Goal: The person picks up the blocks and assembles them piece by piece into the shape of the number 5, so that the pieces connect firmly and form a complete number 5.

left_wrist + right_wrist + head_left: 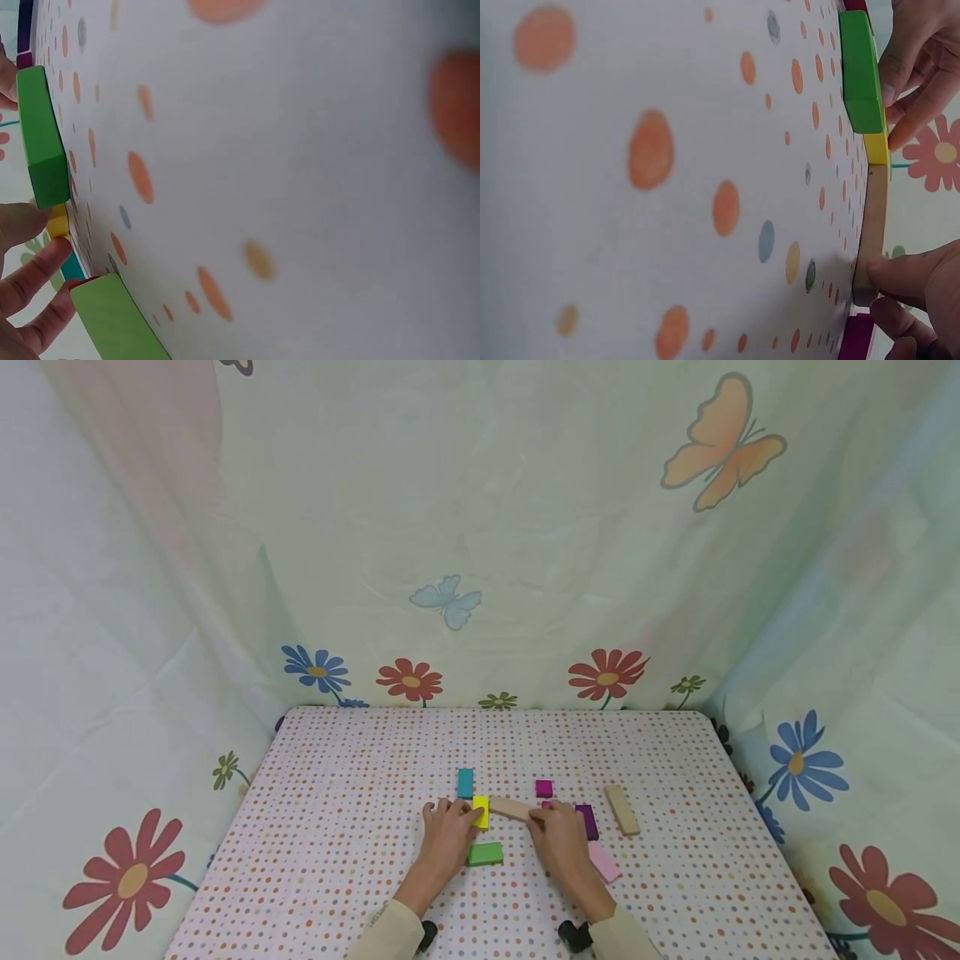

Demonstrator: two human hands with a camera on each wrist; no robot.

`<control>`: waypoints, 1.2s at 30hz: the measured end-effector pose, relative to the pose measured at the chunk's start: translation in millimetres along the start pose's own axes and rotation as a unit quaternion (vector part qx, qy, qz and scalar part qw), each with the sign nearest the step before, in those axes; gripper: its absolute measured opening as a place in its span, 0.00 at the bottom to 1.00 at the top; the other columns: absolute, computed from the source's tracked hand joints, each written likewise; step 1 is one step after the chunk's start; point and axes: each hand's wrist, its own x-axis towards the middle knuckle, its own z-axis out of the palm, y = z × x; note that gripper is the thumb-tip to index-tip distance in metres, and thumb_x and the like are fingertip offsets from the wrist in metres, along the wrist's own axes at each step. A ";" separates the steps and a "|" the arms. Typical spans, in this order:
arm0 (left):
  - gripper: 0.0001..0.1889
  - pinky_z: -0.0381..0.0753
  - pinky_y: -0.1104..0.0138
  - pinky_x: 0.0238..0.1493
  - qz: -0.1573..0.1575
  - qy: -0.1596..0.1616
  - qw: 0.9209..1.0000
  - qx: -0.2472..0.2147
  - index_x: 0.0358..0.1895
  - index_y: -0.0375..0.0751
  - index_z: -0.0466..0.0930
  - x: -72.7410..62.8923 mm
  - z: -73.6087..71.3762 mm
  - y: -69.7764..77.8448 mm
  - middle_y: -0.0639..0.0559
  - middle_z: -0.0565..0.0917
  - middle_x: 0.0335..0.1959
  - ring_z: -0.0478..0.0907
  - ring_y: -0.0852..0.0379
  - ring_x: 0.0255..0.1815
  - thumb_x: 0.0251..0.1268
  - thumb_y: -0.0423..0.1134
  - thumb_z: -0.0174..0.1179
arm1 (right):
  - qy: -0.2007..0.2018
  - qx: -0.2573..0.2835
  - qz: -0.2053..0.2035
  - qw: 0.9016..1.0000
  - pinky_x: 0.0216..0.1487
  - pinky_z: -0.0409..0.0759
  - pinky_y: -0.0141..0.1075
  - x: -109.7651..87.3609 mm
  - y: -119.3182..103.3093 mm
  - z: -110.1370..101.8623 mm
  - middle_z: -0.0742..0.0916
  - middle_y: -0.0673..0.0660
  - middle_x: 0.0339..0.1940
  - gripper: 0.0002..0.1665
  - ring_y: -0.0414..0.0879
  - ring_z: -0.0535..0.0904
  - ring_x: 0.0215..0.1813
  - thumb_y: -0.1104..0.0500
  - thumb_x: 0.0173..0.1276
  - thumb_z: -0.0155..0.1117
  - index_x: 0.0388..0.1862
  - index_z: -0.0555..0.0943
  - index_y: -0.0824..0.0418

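My left hand point(448, 835) pinches a yellow block point(482, 803) between thumb and finger. A long plain wooden block point(510, 809) runs from the yellow one across to my right hand point(561, 843), which grips its far end with thumb and fingers. In the right wrist view the wooden block point(873, 217) and the yellow block point(877, 148) meet end to end. A green block point(486, 854) lies flat on the near side of them. By my left fingertips in the left wrist view are a light green block point(116, 322) and a red edge; my hand hides both from above.
A teal block point(465, 783) lies beyond my left hand. Around my right hand lie a magenta block point(543, 788), a dark purple block point(587, 822) and a pink block point(603, 862). Farther right is another wooden block point(622, 810). A dotted cloth point(337, 860) covers the table.
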 end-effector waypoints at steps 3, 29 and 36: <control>0.17 0.72 0.39 0.64 0.001 0.001 1.000 0.004 0.62 0.55 0.87 0.6 0.4 -0.2 0.52 0.86 0.55 0.77 0.48 0.54 0.73 0.44 0.69 | 0.008 0.004 -0.013 1.000 0.43 0.76 0.44 3.0 1.8 1.0 0.89 0.56 0.34 0.09 0.48 0.80 0.36 0.60 0.64 0.80 0.42 0.94 0.60; 0.17 0.74 0.44 0.58 -0.003 0.010 1.000 -0.002 0.62 0.54 0.88 9.8 1.2 2.1 0.50 0.87 0.55 0.77 0.49 0.52 0.71 0.41 0.70 | 0.034 -0.017 -0.035 0.999 0.36 0.76 0.41 20.8 7.2 6.2 0.86 0.55 0.31 0.07 0.45 0.78 0.32 0.62 0.64 0.80 0.41 0.94 0.60; 0.18 0.72 0.53 0.52 -0.019 -0.003 1.000 0.006 0.63 0.56 0.87 10.5 5.2 2.8 0.52 0.87 0.56 0.76 0.50 0.50 0.73 0.44 0.68 | 0.046 -0.010 -0.034 0.998 0.32 0.73 0.37 20.7 9.6 8.5 0.84 0.54 0.28 0.08 0.42 0.74 0.29 0.62 0.62 0.81 0.41 0.94 0.61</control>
